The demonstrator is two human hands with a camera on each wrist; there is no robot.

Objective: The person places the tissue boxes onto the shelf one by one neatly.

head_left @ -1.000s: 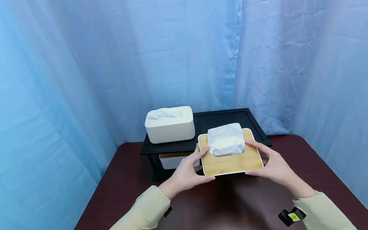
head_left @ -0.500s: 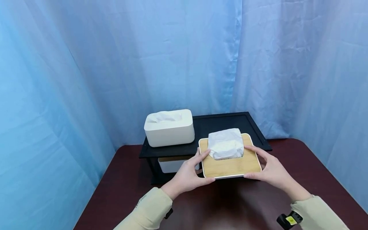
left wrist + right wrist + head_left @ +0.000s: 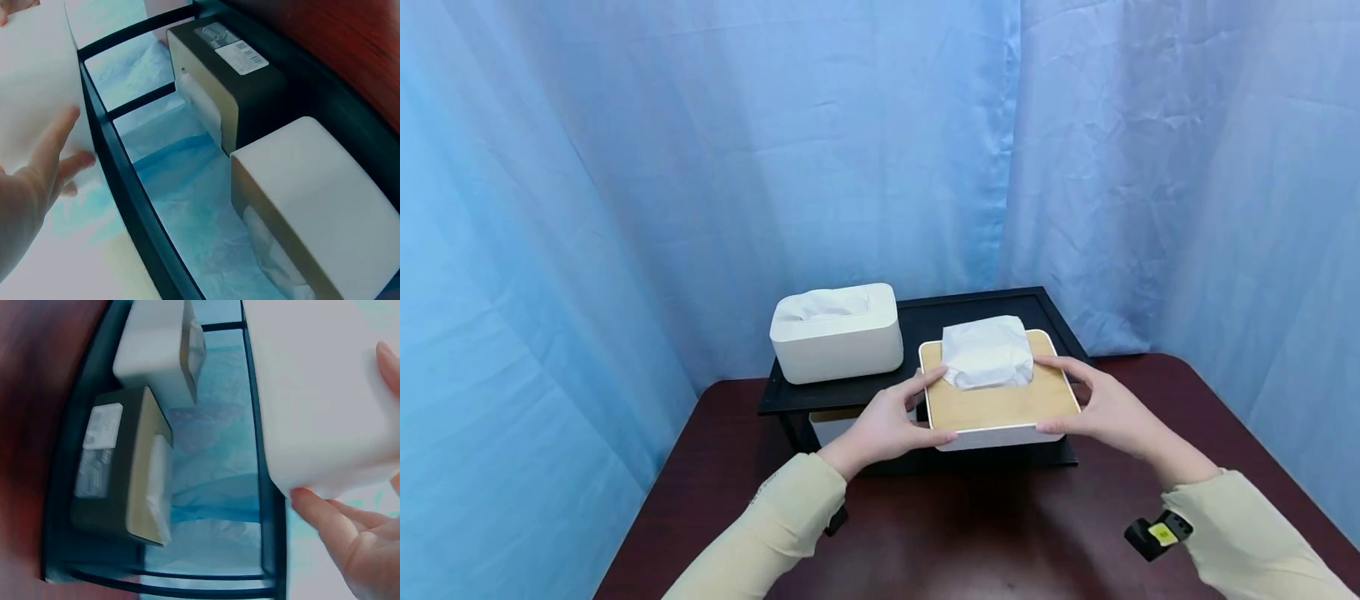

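Both my hands hold a white tissue box [image 3: 1000,437] with a bamboo lid, one at each end. A white tissue stands up from the slot in its lid. My left hand [image 3: 880,425] grips the left end, thumb at the front lower corner and a finger on the lid. At the opposite end, my right hand [image 3: 1101,412] has its thumb along the front edge and its fingers near the tissue. In the head view the box overlaps the front of a black two-tier rack [image 3: 917,321]. An all-white tissue box [image 3: 838,342] sits on the rack's top left.
On the rack's lower tier are a white tissue box [image 3: 325,194] with a wooden lid and a dark tissue box [image 3: 115,469] with labels. The rack stands on a dark red table [image 3: 715,450]. Blue curtains [image 3: 820,150] surround it.
The bamboo-lidded box first dipped slightly, then rose in the head view and tipped more level, so its white front side now shows. Both hands moved with it, keeping their hold.
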